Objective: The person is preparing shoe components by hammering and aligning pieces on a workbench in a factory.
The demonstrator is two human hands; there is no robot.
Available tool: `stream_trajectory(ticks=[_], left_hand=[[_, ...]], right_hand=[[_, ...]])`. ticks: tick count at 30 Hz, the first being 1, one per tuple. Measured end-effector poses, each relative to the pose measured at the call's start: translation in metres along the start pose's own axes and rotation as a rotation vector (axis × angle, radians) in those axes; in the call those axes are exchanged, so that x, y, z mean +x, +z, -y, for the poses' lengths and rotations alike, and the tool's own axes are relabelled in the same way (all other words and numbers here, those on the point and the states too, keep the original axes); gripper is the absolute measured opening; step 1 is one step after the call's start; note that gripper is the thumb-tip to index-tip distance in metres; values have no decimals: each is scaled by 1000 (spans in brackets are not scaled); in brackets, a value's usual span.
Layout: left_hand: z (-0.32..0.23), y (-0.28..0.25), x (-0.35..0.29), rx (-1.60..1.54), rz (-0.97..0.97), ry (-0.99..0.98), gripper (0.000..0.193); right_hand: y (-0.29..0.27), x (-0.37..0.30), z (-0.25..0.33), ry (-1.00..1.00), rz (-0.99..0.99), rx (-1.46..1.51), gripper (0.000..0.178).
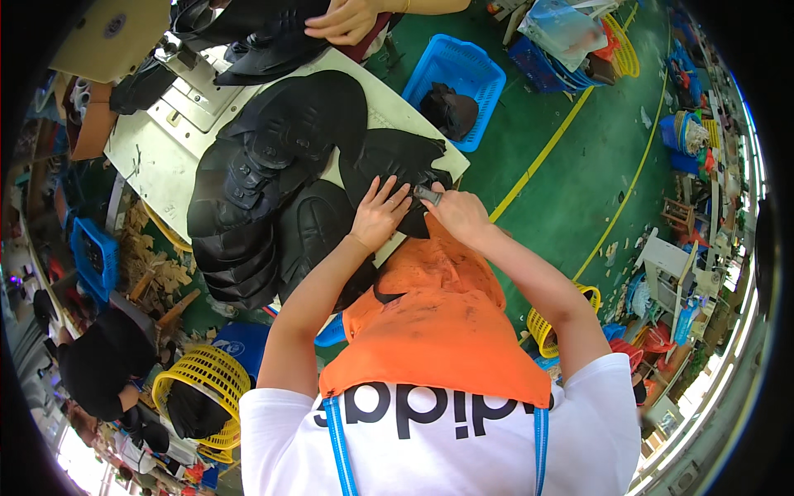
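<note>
My left hand lies with its fingers spread on a black fabric piece at the table's near edge, pressing it flat. Just to the right, my right hand is closed around a small grey metal tool. The tool's end touches the black piece or sits right over it; its exact kind cannot be made out. Left of my hands, a heap of black moulded, padded pieces covers much of the white table. Some of them hang over the near edge, next to my left forearm.
Across the table, another person's hand rests by more black pieces near a sewing machine. A blue basket holding dark material stands beyond the right corner. Yellow baskets sit at lower left, and scraps litter the floor.
</note>
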State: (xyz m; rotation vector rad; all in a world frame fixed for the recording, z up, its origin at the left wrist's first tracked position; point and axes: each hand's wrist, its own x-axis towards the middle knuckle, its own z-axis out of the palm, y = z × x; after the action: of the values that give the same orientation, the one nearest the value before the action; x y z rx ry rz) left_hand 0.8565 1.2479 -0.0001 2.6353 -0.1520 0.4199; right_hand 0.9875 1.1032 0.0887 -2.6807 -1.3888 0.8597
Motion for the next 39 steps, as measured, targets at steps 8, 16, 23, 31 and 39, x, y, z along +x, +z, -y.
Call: stream_trajectory(ticks=[8, 16, 23, 31, 39], left_hand=[[-8, -18, 29, 242, 130, 163, 36], [6, -138, 107, -34, -140, 122, 21], [68, -149, 56, -1145, -233, -750, 20], [66, -119, 28, -1290, -329, -909, 16], [100, -167, 68, -470, -570, -325, 18]], right_hand=[[34, -10, -29, 19, -309, 318, 36], [44, -17, -34, 188, -276, 436, 33], [47, -10, -24, 161, -321, 439, 32], [31, -9, -10, 58, -517, 489, 28], [63, 9, -12, 109, -459, 514, 30]])
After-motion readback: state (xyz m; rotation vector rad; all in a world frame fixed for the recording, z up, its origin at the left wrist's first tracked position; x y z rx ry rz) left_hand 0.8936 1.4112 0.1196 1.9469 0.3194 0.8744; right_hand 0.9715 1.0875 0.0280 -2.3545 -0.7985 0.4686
